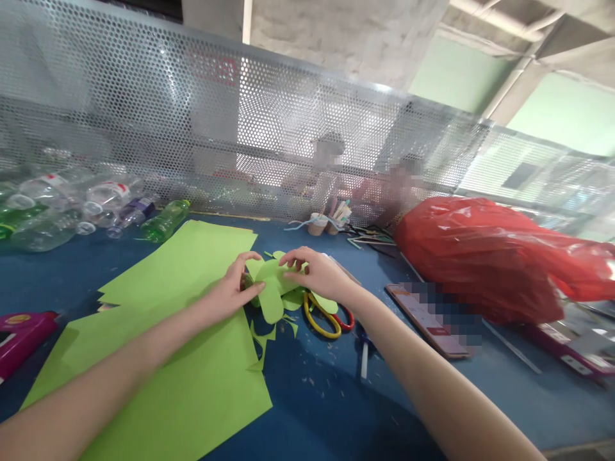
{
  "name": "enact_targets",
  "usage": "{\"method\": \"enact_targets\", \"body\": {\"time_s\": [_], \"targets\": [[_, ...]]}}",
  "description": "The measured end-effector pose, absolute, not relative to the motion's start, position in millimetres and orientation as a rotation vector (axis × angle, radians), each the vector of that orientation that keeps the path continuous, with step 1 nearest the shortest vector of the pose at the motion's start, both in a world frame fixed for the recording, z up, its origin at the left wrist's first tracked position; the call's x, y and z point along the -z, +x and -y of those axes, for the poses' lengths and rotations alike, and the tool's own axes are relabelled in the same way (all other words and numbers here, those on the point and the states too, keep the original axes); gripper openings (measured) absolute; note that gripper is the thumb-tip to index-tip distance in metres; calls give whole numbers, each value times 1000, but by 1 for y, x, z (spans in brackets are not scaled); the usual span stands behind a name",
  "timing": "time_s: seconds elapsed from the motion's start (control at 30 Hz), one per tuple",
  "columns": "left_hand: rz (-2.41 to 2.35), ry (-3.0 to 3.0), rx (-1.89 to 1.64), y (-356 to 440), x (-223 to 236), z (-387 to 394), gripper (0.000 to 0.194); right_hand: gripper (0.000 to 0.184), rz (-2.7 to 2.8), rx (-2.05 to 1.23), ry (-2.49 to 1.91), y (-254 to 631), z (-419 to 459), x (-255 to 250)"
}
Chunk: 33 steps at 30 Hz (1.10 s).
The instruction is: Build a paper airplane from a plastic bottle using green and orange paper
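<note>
Head view, forward, downward, near hands (314,272)

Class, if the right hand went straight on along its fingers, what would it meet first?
Probably the green paper cutout; depth is unclear, so the right hand may already touch it.

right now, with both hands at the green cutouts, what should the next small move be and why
I'd probably ease the right hand in slightly and line up the green cutouts: the left hand is at their left side, the right is across from it, and the pieces overlap unevenly.
</note>
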State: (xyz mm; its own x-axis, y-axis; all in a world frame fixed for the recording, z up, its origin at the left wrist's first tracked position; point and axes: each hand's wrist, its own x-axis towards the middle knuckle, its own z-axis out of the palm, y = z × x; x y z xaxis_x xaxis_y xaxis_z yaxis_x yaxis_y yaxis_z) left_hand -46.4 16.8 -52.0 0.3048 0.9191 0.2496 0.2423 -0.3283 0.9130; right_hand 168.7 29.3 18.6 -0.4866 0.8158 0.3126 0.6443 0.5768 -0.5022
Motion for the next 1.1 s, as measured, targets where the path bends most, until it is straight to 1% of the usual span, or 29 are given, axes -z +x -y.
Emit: {"method": "enact_targets", "body": {"time_s": [0.07,0.13,0.23,0.37,0.6,0.7,0.77,0.9,1.0,1.1], "targets": [[-1086,1759,-1051,-47,57,-20,45,16,2299,-436,-1150,163,-26,-15],[-1096,1754,-1066,-46,61,-24,39,12,2298,-427,-1140,156,-24,-12],[-1074,1752,-1064,-46,62,-27,34,8,2291,-397,-1140,149,-26,-8],[-1041,1735,-1063,-44,59,-27,29,9,2294,-354,-1163,146,-31,-6],[-998,1683,-1082,-38,52,-23,27,7,2341,-327,-1164,145,-28,-5],[-1000,1655,-1079,-36,51,-24,27,17,2323,-317,-1175,150,-22,-10],[-1005,1637,-1071,-35,51,-24,30,22,2266,-291,-1211,159,-17,-19],[-1032,1610,-1076,-34,51,-21,39,17,2089,-202,-1328,194,0,-46],[-1054,1610,-1093,-35,53,-18,42,16,2041,-169,-1552,226,24,-57],[-1057,1635,-1103,-38,54,-15,40,24,2125,-166,-1881,261,53,-46]]}}
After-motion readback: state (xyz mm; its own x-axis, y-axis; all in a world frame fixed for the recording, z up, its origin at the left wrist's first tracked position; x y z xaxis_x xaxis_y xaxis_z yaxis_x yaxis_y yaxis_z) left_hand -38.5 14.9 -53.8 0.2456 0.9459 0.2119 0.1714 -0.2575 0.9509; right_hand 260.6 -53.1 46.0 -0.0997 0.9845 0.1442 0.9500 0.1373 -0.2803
